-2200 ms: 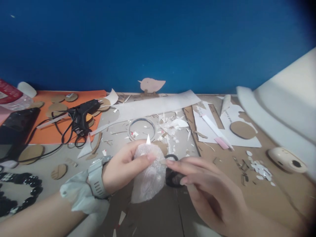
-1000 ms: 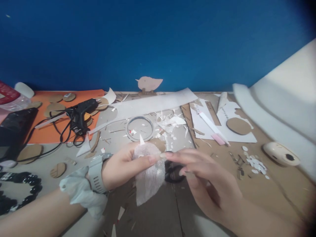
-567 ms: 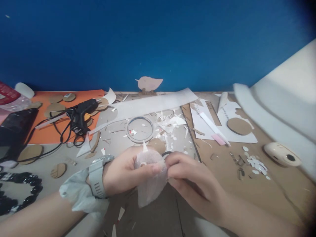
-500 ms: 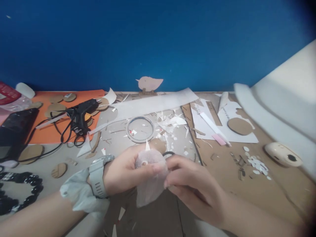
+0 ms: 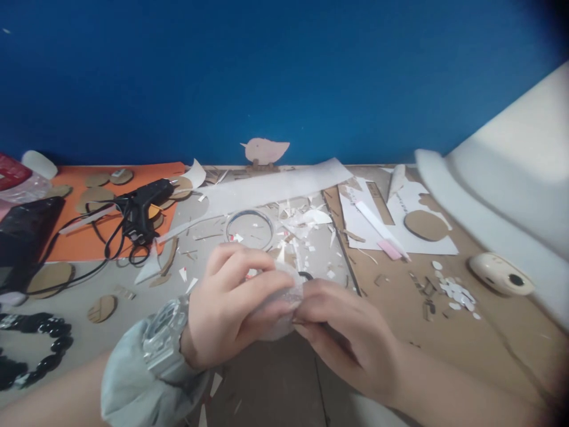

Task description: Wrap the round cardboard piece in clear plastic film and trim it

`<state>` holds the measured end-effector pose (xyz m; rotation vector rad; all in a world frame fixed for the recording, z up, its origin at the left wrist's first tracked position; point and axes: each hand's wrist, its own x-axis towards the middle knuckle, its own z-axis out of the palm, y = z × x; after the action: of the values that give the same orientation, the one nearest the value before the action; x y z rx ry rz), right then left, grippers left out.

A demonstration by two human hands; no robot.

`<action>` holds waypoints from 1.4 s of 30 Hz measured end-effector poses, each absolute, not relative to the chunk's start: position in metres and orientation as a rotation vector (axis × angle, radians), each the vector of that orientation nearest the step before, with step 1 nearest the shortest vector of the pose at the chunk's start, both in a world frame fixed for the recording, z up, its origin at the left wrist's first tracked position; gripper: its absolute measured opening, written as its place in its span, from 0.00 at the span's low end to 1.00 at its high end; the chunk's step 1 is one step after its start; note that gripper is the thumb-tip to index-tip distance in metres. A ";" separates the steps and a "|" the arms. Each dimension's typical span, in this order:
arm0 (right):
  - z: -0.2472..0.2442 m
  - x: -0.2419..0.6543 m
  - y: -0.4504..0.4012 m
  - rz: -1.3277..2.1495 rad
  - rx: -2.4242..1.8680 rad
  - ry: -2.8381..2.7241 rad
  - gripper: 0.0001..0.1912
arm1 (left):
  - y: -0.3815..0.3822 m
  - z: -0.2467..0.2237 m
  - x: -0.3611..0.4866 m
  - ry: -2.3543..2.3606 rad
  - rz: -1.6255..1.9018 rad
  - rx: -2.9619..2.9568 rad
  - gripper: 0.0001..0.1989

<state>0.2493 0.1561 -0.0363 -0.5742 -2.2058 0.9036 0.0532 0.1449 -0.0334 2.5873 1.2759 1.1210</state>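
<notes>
A pale, whitish bird cutout (image 5: 287,279) with a pointed white beak is held between my two hands, largely covered by fingers. My left hand (image 5: 237,299) lies over its near face, fingers curled across it and thumb beneath them. At the right edge, my right hand (image 5: 340,332) has its thumb and fingertips pinched together on it. Just above those right fingers shows a black curved piece (image 5: 306,275), mostly hidden, whose kind I cannot make out. Beyond the hands, a ring-shaped band (image 5: 249,230) lies flat among paper scraps.
A black glue gun (image 5: 144,207) with its cord rests on orange paper (image 5: 53,237) among cardboard discs. A pink bird cutout (image 5: 267,151) stands by the blue wall. On the right are white sheets (image 5: 355,240), small white discs (image 5: 457,292) and a cream rounded device (image 5: 500,273).
My left hand has turned over and rolled its fingers across the cutout, hiding its eye and most of its face. The cutout's beak has shifted slightly right. My right hand stays at the edge.
</notes>
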 end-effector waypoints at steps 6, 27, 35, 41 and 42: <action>-0.039 0.249 0.155 0.816 -0.569 -2.314 0.08 | 0.142 -0.036 0.054 1.351 1.080 2.707 0.06; -0.039 0.247 0.158 0.883 -0.610 -2.251 0.06 | 0.149 -0.032 0.055 1.296 0.787 2.890 0.07; -0.042 0.248 0.159 0.910 -0.609 -2.307 0.07 | 0.146 -0.014 0.059 1.296 0.544 2.880 0.08; -0.040 0.249 0.158 0.932 -0.601 -2.279 0.08 | 0.146 -0.017 0.056 1.349 0.565 2.808 0.04; -0.039 0.249 0.158 0.930 -0.591 -2.252 0.08 | 0.147 -0.016 0.056 1.345 0.582 2.785 0.04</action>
<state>0.2491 0.1583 -0.0395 -0.5913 -2.2524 0.9302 0.0557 0.1472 -0.0160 2.7850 1.3446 0.5816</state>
